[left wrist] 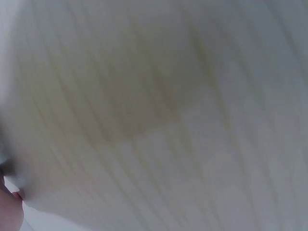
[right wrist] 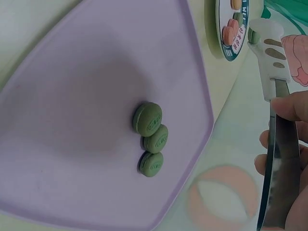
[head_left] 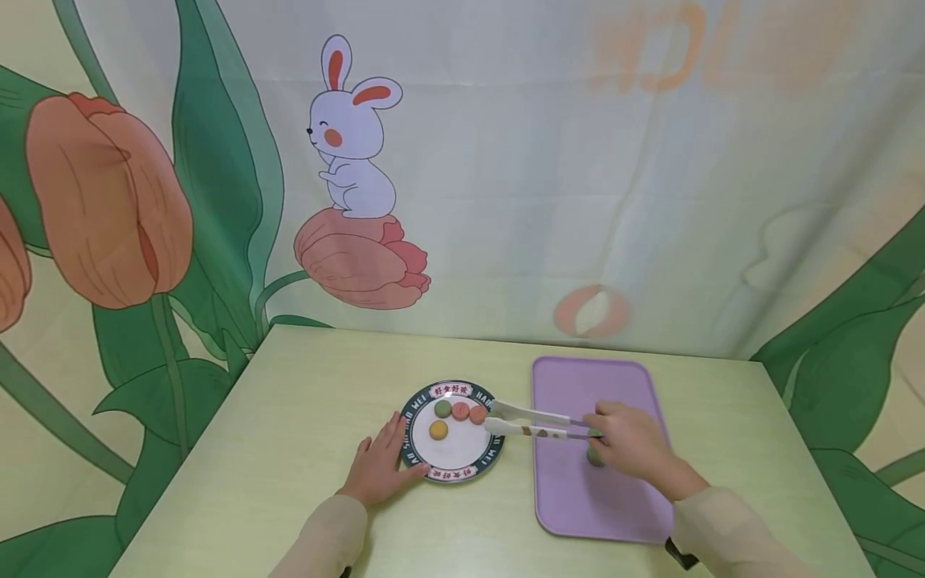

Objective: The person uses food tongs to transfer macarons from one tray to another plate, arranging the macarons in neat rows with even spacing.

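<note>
My right hand (head_left: 629,437) grips a pair of tongs (head_left: 535,423) with white tips and metal arms. The tips reach over the right rim of a round plate (head_left: 455,474), and the right wrist view shows a bit of a green macaron (right wrist: 254,36) at them. On the plate lie a green macaron (head_left: 443,409), a yellow macaron (head_left: 438,430) and two pink macarons (head_left: 460,411). With fingers fairly straight and thumb spread, my left hand (head_left: 381,466) rests against the plate's left rim. Three green macarons (right wrist: 155,139) lie in a row on the purple tray (right wrist: 86,96).
The tray stands to the right of the plate on a pale wooden table (head_left: 303,401). Behind the table hangs a cloth (head_left: 506,201) printed with a rabbit and tulips. A blurred pale surface (left wrist: 154,115) fills the left wrist view.
</note>
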The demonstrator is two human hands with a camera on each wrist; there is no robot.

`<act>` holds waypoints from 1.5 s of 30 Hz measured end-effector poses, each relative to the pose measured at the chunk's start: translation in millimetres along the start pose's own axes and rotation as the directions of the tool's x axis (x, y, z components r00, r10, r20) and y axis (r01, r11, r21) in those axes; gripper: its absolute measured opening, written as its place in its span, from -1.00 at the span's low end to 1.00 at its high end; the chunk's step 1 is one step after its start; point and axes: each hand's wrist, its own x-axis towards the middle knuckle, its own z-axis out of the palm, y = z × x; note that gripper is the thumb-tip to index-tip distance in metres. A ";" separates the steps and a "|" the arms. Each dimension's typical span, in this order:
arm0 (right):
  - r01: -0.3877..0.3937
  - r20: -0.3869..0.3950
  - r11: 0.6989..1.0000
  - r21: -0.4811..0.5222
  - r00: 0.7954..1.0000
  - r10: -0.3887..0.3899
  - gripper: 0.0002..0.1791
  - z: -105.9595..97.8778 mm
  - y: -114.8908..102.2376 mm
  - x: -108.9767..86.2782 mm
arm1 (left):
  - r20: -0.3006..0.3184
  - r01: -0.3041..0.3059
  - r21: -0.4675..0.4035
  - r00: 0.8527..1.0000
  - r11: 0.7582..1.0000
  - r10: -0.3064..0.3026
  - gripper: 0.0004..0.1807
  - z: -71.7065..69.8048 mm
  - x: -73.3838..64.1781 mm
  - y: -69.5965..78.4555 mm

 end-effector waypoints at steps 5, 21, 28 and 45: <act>-0.006 0.016 1.000 0.001 1.000 0.006 -0.84 7.3 -4.9 2.9 | 0.006 0.002 0.015 1.000 1.000 -0.002 0.07 0.0 -0.2 0.0; -0.004 0.012 1.000 -0.009 1.000 0.004 -0.85 21.9 -15.8 14.3 | -0.006 -0.004 0.018 1.000 1.000 0.004 0.06 3.2 1.2 -2.4; -0.010 0.011 1.000 -0.017 1.000 0.010 -0.88 26.7 -19.1 17.5 | -0.005 -0.003 0.021 1.000 1.000 0.003 0.05 2.4 1.3 -1.6; -0.043 0.072 0.999 -0.019 0.996 0.045 -0.88 34.8 -32.0 28.3 | -0.001 0.000 0.009 1.000 1.000 0.000 0.07 1.4 0.2 -1.5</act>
